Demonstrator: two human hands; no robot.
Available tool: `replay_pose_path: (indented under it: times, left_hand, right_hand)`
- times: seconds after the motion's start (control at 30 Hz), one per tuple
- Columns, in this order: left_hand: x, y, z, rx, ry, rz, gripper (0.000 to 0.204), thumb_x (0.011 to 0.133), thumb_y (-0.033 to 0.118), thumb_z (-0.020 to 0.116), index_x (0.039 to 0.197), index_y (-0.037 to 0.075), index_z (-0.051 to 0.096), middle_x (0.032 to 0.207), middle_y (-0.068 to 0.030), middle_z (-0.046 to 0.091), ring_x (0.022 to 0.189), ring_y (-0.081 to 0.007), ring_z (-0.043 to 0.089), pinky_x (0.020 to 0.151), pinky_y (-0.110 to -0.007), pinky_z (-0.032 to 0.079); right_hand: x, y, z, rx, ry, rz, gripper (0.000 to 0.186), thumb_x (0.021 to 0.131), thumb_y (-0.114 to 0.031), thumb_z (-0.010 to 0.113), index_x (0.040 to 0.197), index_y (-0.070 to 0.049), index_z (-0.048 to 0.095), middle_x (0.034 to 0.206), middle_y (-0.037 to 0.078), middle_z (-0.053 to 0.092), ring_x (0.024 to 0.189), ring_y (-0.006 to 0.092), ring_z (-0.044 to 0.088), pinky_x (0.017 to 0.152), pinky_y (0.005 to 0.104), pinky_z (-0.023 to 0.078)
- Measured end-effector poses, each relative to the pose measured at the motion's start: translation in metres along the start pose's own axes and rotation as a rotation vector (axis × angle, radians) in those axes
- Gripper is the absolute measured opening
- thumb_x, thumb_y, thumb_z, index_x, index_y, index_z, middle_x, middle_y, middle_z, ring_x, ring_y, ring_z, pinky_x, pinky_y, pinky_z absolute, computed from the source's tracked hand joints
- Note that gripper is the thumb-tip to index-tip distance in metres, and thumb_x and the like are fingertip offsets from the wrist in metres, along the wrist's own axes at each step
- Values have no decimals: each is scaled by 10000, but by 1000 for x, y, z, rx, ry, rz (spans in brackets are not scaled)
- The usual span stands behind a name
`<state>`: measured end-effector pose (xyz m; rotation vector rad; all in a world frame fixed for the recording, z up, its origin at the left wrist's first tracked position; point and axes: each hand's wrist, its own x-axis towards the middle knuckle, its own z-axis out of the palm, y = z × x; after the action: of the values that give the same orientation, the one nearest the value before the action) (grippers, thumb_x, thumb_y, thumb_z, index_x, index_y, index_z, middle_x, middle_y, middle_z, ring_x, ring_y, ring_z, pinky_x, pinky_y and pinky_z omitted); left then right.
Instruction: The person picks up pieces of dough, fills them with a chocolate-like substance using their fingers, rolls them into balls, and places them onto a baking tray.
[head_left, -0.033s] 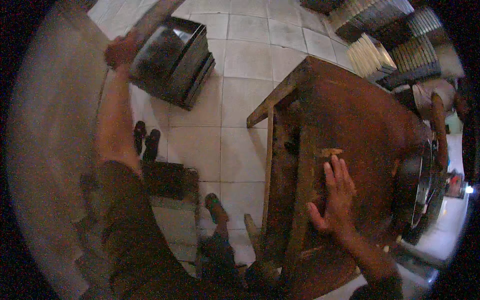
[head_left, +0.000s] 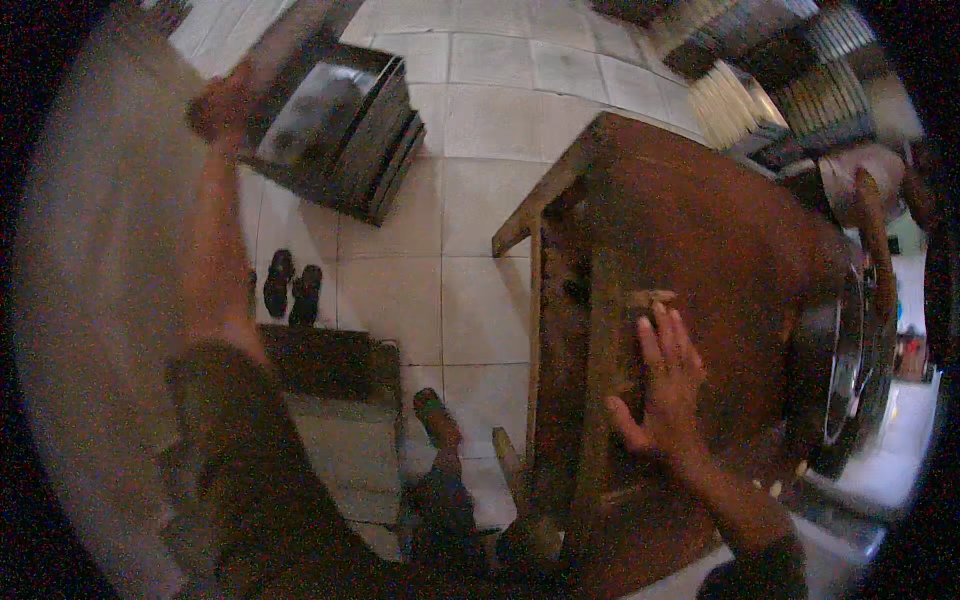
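Observation:
My left hand (head_left: 218, 108) reaches far out at the upper left, blurred, its fingers curled at the end of a brown plank-like piece (head_left: 290, 45). Just right of it, a stack of dark trays (head_left: 385, 165) stands on the floor, the top one catching a grey shine. Flat on a worn brown wooden table (head_left: 700, 210) rests my right hand (head_left: 672, 385), fingers stretched out and thumb apart, holding nothing. Its fingertips lie by a small pale tan patch (head_left: 655, 298); I cannot tell whether this is a scrap or bare wood.
Dark sandals (head_left: 292, 288) lie on the tiled floor (head_left: 490, 200). Below them is a dark low block (head_left: 318, 360). Several stacked trays (head_left: 740, 110) stand at the upper right, near another person (head_left: 865, 185). A round metal-rimmed object (head_left: 845, 370) sits beyond the table's right side.
My left hand has shifted slightly left with the brown piece beside it, and more shine shows on the top tray. The right hand stays flat by the tan patch. The view has moved slightly.

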<state>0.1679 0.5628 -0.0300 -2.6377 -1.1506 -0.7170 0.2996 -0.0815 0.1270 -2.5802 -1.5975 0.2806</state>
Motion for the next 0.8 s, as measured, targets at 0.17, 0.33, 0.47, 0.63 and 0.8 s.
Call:
replay_pose_path:
  times: [0.17, 0.33, 0.47, 0.63, 0.8]
  left_hand:
    - [44, 37, -143, -20, -1, 127, 478, 886, 479, 713, 1131, 68, 706, 995, -157, 724, 947, -379, 724, 864, -524, 561]
    - [-10, 114, -291, 15, -104, 140, 556, 853, 539, 764, 1100, 43, 711, 953, -156, 725, 952, -379, 730, 832, -521, 585]
    - [-68, 152, -303, -212, 517, 618, 546, 799, 505, 866, 969, 21, 682, 872, -145, 692, 859, -389, 709, 729, -542, 575]
    - [-198, 295, -379, -662, 396, 765, 529, 770, 443, 912, 701, 47, 569, 640, -101, 537, 598, -335, 578, 593, -468, 501]
    - [-234, 364, -418, -775, 348, 779, 557, 741, 427, 929, 618, 74, 517, 586, -80, 484, 585, -330, 573, 612, -473, 513]
  right_hand:
    - [41, 39, 18, 66, 160, -36, 846, 901, -458, 675, 1564, -31, 367, 1634, 244, 325, 1498, 456, 328, 1192, 581, 297]
    - [40, 79, 64, 214, 464, -52, 724, 995, -439, 600, 1550, -28, 385, 1627, 234, 342, 1491, 446, 343, 1214, 547, 311]
    - [-45, 48, 86, 109, 193, 327, 699, 1020, -452, 561, 1555, -39, 383, 1648, 198, 320, 1515, 414, 313, 1223, 533, 305]
    - [-263, 83, 93, 1, 187, 67, 653, 1019, -453, 556, 1530, -67, 426, 1637, 185, 342, 1503, 401, 334, 1222, 530, 310]
    - [-256, 50, 60, 123, 360, -7, 563, 1019, -438, 557, 1458, -89, 517, 1568, 191, 436, 1464, 388, 387, 1212, 521, 332]
